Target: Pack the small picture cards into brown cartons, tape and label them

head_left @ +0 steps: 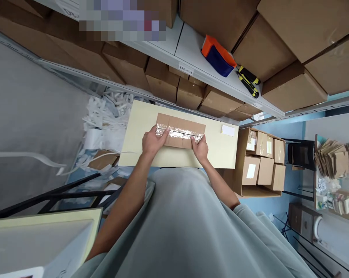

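Hands on both ends of a small flat brown cardboard box (180,131), which lies in the middle of a pale yellow table (217,152). Clear shiny tape (178,133) runs lengthwise across the box top, crinkly and catching the light. Left hand (153,141) sits at the left end, fingers spread flat over the tape end with the thumb along the near edge, so its grip is apart and pressing down, not wrapped around anything. Right hand (200,148) is at the near right corner, fingers bent onto the box edge and the tape end there; looks like a press or light pinch on the corner, can't quite tell which.

Stuff around it: a small white label (228,130) lies on the table to the right, well apart from the box. Just off the table's right end there's a big open cardboard carton (241,185) filled with smaller brown boxes (264,170), a few with white labels on them. On the floor to the left, a heap of white paper strips (107,112). Behind the table a white metal shelf (188,50) is stacked with brown cartons, and an orange and blue pouch (217,56) lies on it just beside a yellow and black tool (248,81). Person wears a pale grey-green shirt (186,227).
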### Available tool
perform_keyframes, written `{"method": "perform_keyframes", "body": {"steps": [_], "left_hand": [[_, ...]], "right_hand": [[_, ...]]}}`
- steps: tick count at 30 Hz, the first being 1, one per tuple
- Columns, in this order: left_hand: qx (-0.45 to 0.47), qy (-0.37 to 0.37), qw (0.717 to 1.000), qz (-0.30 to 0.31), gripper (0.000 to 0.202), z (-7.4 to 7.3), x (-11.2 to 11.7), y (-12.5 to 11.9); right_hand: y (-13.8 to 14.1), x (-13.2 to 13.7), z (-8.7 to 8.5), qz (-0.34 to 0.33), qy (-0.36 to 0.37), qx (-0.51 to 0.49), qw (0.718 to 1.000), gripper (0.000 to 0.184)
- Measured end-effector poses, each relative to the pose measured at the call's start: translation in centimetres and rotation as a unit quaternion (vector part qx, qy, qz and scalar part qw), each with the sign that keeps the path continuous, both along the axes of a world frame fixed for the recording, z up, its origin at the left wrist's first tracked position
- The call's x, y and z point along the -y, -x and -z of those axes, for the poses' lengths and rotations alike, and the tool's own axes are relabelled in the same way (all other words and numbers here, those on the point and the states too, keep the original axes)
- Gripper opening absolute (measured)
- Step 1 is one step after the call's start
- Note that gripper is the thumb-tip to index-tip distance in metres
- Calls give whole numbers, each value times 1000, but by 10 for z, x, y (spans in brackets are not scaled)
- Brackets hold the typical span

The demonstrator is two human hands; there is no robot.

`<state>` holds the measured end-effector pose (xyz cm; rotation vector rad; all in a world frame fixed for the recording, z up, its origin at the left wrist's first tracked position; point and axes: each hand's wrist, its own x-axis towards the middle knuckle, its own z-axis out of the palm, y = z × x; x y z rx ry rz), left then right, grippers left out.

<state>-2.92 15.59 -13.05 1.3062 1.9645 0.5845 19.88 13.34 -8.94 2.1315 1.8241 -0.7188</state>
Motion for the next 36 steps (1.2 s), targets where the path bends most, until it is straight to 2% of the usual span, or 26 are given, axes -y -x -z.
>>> {"method": "perform_keyframes", "body": {"steps": [4,7,9,11,13,16,21,24,27,31,33,36], "left_hand": [[-16,25,1000,-4,53,5,-3,7],[15,34,999,8,55,5,-6,16],[11,20,1000,-15,63,1,-7,16],[-13,17,999,-32,68,-6,-8,8],[-43,45,998,-32,69,-13,-10,-5],[-74,79,993,-36,56,-18,-11,-13],[-13,18,1000,9,40,-9,-8,12],[69,-27,997,16,37,-4,-4,24],[117,-83,990,7,49,-4,2,23],[145,-165,976,2,45,-4,12,13],[133,-167,977,9,38,0,18,9],[123,-101,987,17,27,11,29,3]], "right_hand": [[-10,-5,0,99,8,-36,994,69],[-22,-10,-4,115,8,-82,990,67],[-25,-11,-4,130,-30,-101,986,68],[-23,-10,0,162,-63,-117,978,73],[-18,-10,9,198,-70,-133,969,79],[-13,-11,23,232,-68,-134,961,70],[-23,-10,35,231,-92,-147,957,49],[-32,-5,34,202,-150,-167,953,44],[-41,8,27,166,-234,-184,940,42],[-55,40,22,127,-309,-226,915,36],[-61,57,30,131,-323,-228,909,34],[-64,79,55,186,-312,-242,900,31]]}}
